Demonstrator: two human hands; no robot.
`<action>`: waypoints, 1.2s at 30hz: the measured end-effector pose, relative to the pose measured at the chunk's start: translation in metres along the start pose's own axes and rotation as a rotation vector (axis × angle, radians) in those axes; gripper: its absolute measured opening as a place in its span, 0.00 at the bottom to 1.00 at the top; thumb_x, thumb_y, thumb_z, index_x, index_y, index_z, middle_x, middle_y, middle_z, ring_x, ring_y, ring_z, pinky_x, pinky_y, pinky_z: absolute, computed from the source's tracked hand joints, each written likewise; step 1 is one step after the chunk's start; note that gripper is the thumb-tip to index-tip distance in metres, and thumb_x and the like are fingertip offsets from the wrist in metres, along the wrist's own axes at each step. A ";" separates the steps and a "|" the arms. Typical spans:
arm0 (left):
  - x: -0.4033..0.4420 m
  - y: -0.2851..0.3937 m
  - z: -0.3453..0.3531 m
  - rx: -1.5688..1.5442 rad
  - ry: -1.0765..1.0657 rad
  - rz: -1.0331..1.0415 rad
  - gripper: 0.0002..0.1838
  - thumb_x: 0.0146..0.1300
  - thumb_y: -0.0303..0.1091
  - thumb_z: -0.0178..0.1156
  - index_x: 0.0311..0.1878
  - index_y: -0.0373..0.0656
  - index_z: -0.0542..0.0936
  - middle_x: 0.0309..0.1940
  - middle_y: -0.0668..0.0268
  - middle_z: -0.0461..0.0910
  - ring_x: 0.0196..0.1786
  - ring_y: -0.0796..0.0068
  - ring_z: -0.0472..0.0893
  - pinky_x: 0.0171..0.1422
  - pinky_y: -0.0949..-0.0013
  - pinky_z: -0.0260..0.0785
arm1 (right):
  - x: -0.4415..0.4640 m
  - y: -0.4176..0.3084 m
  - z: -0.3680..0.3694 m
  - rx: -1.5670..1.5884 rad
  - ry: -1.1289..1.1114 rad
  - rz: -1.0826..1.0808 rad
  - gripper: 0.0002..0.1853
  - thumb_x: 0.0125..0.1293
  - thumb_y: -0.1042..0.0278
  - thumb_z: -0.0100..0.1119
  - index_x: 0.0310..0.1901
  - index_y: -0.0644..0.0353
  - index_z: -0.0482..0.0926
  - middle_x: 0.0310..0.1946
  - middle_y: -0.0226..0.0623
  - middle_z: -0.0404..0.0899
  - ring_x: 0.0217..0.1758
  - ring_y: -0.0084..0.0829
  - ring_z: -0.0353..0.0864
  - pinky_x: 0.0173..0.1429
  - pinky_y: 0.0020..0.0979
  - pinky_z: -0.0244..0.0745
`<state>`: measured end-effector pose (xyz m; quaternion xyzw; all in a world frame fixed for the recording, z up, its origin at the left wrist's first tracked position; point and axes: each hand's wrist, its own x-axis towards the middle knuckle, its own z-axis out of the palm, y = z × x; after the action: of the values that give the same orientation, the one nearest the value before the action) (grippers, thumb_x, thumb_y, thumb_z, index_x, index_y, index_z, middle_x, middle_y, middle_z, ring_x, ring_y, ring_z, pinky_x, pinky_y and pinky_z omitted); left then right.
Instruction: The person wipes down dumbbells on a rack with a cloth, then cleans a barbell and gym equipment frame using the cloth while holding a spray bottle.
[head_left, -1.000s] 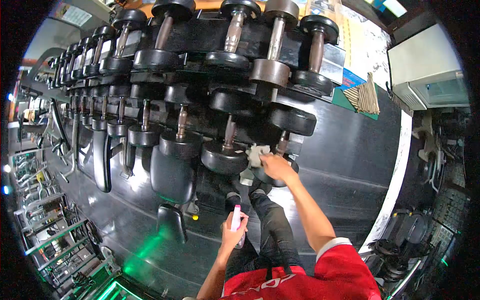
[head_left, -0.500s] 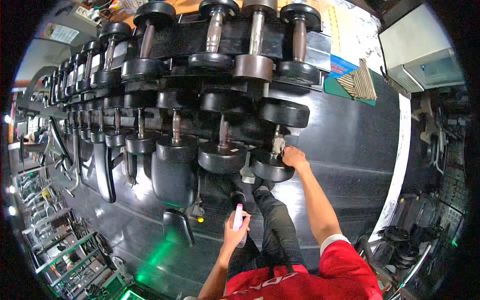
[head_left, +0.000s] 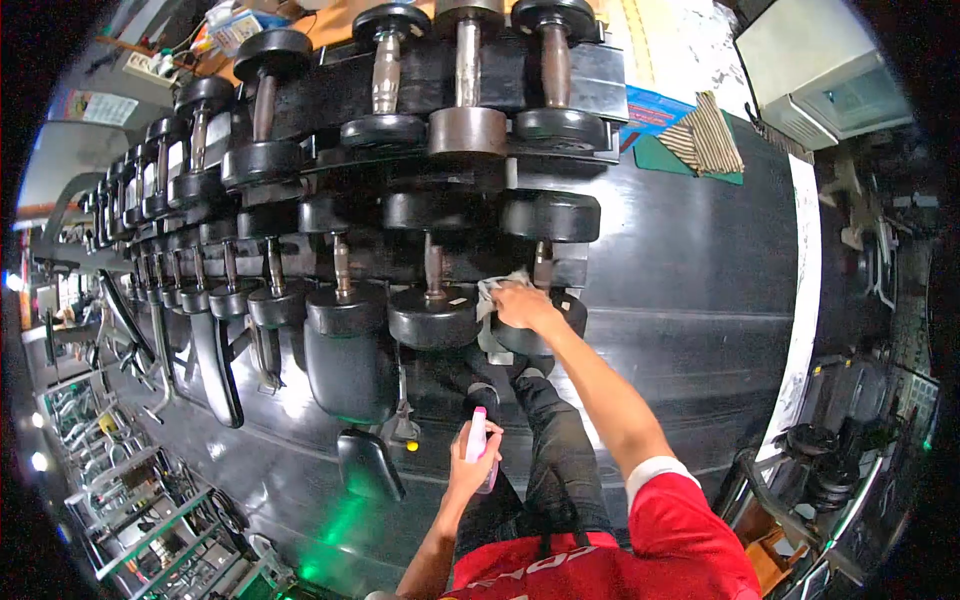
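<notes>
1. Dumbbell (head_left: 543, 262): right-hand end of rack's (head_left: 572, 273) lower row.
2. Right hand (head_left: 522, 305): fingers bunched on pale cloth (head_left: 487, 297), at dumbbell's near head.
3. Left hand (head_left: 475, 460): wrapped round 1 pink-capped bottle (head_left: 477, 435), well apart from rack.
4. Black bench pad (head_left: 350, 365): before lower row, left of bottle.

White glare pools on the black floor (head_left: 680, 250) right of the rack (head_left: 597, 85) and again left of the bench pad (head_left: 350, 370), with a green streak (head_left: 340, 525) glowing nearer and small lamps (head_left: 40, 461) burning white at the left edge. The far dumbbells (head_left: 468, 70) shine along their handles, while the gap between rows sinks into shadow. I see the white floor strip (head_left: 800, 290) bend, the corners go black, and the right side turn dim and grainy.
</notes>
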<state>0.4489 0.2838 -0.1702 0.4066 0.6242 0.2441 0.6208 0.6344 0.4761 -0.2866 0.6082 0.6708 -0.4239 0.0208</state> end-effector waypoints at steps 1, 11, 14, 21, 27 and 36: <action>0.002 -0.001 0.001 -0.010 -0.006 0.019 0.05 0.60 0.22 0.58 0.39 0.37 0.74 0.35 0.64 0.79 0.22 0.80 0.77 0.27 0.75 0.70 | 0.013 0.000 0.001 0.014 -0.064 0.021 0.19 0.59 0.66 0.47 0.52 0.54 0.77 0.52 0.45 0.77 0.56 0.46 0.76 0.57 0.45 0.73; 0.003 -0.002 -0.003 -0.004 -0.129 -0.013 0.06 0.60 0.22 0.58 0.41 0.37 0.74 0.33 0.66 0.79 0.23 0.81 0.78 0.27 0.76 0.71 | -0.131 0.027 0.005 0.195 0.499 -0.113 0.13 0.58 0.75 0.53 0.46 0.57 0.79 0.58 0.46 0.71 0.62 0.46 0.69 0.61 0.41 0.69; 0.002 -0.020 -0.014 0.017 -0.151 0.022 0.06 0.61 0.20 0.57 0.41 0.36 0.73 0.34 0.65 0.78 0.22 0.80 0.77 0.27 0.75 0.71 | -0.126 0.056 0.057 0.355 0.843 -0.118 0.19 0.56 0.81 0.52 0.50 0.60 0.77 0.58 0.50 0.70 0.64 0.47 0.67 0.65 0.40 0.65; -0.003 -0.042 -0.048 0.082 -0.185 0.050 0.07 0.62 0.18 0.55 0.42 0.37 0.72 0.34 0.63 0.77 0.23 0.80 0.76 0.27 0.75 0.71 | -0.109 0.050 0.079 0.674 1.078 0.310 0.16 0.66 0.75 0.46 0.54 0.64 0.74 0.54 0.53 0.72 0.60 0.46 0.71 0.64 0.34 0.62; -0.013 -0.047 -0.081 0.107 -0.193 0.027 0.07 0.60 0.21 0.59 0.41 0.38 0.73 0.33 0.66 0.78 0.23 0.82 0.77 0.27 0.76 0.71 | -0.075 0.122 0.142 1.510 1.024 0.428 0.20 0.71 0.64 0.45 0.58 0.67 0.70 0.52 0.42 0.76 0.53 0.28 0.71 0.60 0.28 0.63; -0.029 -0.072 -0.113 0.037 -0.209 -0.032 0.08 0.60 0.22 0.59 0.42 0.38 0.73 0.34 0.67 0.79 0.24 0.82 0.77 0.28 0.77 0.72 | -0.109 -0.022 0.084 -0.143 0.906 -0.003 0.15 0.53 0.71 0.57 0.44 0.57 0.81 0.59 0.37 0.72 0.65 0.39 0.67 0.66 0.48 0.64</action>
<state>0.3208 0.2433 -0.1991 0.4311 0.5671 0.1787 0.6787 0.6037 0.3412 -0.2690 0.7284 0.6405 -0.0680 -0.2334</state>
